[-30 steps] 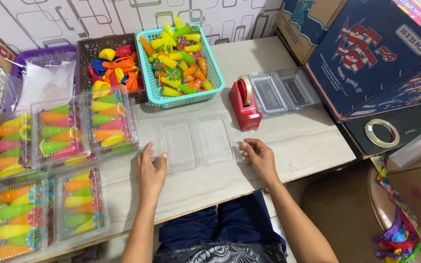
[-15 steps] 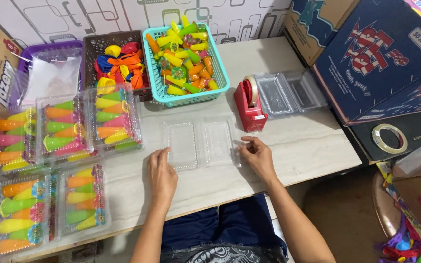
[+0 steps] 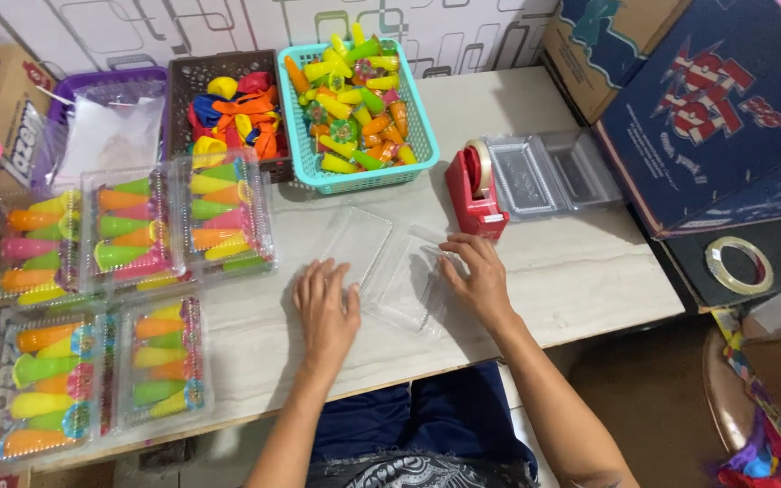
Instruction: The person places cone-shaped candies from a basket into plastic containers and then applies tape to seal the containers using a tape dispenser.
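On the white table (image 3: 580, 271), an empty clear plastic box (image 3: 381, 267) lies open and flat between both hands. Left hand (image 3: 325, 307) rests flat at its left edge, fingers slightly apart. Right hand (image 3: 474, 276) touches its right edge, fingers curled together. Red tape dispenser (image 3: 474, 188) stands just beyond.

An open clear clamshell tray (image 3: 381, 267) lies flat on the pale tabletop (image 3: 580, 271). The left hand (image 3: 325, 312) presses at its 8 o'clock edge, the right hand (image 3: 472, 276) at 3 o'clock. A red tape dispenser (image 3: 474, 192) stands at 1 o'clock, a teal basket (image 3: 354, 99) of coloured toys at 12.
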